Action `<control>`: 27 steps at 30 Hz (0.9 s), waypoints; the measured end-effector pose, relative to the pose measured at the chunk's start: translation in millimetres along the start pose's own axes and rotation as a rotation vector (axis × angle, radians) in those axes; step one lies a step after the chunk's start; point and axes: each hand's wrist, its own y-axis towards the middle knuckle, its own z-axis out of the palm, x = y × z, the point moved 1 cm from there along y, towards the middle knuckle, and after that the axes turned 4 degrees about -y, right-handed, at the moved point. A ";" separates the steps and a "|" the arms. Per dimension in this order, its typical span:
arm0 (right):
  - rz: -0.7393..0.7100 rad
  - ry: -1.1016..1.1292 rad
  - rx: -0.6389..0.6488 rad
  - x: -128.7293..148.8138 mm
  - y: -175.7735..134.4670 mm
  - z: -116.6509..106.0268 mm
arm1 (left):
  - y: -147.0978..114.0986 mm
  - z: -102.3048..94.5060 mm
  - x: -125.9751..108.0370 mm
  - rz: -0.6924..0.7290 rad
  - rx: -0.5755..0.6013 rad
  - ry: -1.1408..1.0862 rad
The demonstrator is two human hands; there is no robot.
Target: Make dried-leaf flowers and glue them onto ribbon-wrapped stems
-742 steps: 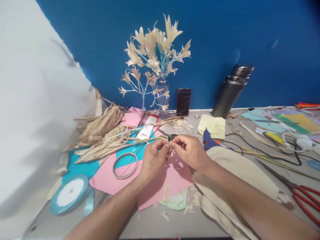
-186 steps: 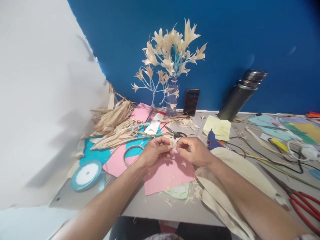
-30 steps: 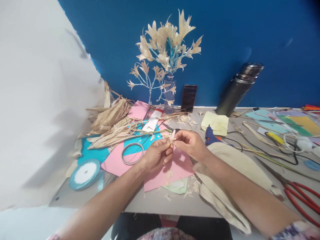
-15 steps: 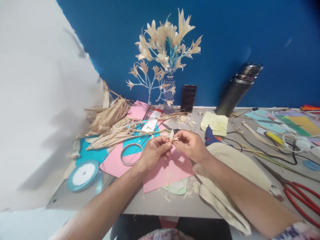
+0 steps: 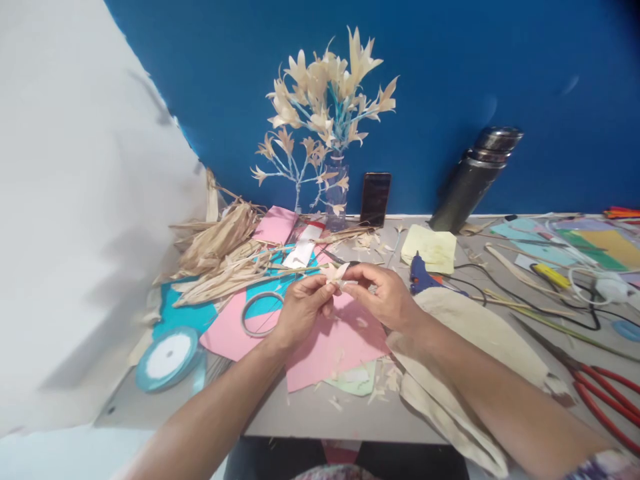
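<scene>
Between my fingertips, over the pink paper [image 5: 335, 343], is a small cream husk flower [image 5: 336, 274] with pointed petals. My left hand [image 5: 307, 307] pinches its base from the left with thumb and forefinger. From the right, my right hand [image 5: 383, 293] closes thumb and forefinger on a petal. The base of the flower is partly hidden by my fingers. A roll of tape [image 5: 243, 320] lies just left of my left hand. Behind the hands, finished husk flowers [image 5: 325, 87] on blue-wrapped stems stand in a clear bottle [image 5: 337, 193].
Dried husks [image 5: 220, 243] and a blue ribbon spool [image 5: 167, 358] lie at left. A phone [image 5: 375, 199] and a leaning flask [image 5: 477, 177] rest against the blue wall. To the right are a blue glue gun [image 5: 421, 275], a pale husk piece [image 5: 475, 327], cords and red-handled scissors [image 5: 600, 393].
The flower has turned in my fingers, its petals now lying across more to the left. My hands stay close together, and the view has shifted slightly.
</scene>
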 end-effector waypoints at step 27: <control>0.024 -0.078 -0.025 -7.4 -1.1 6.7 | -2.4 9.8 1.1 -0.017 -0.116 0.080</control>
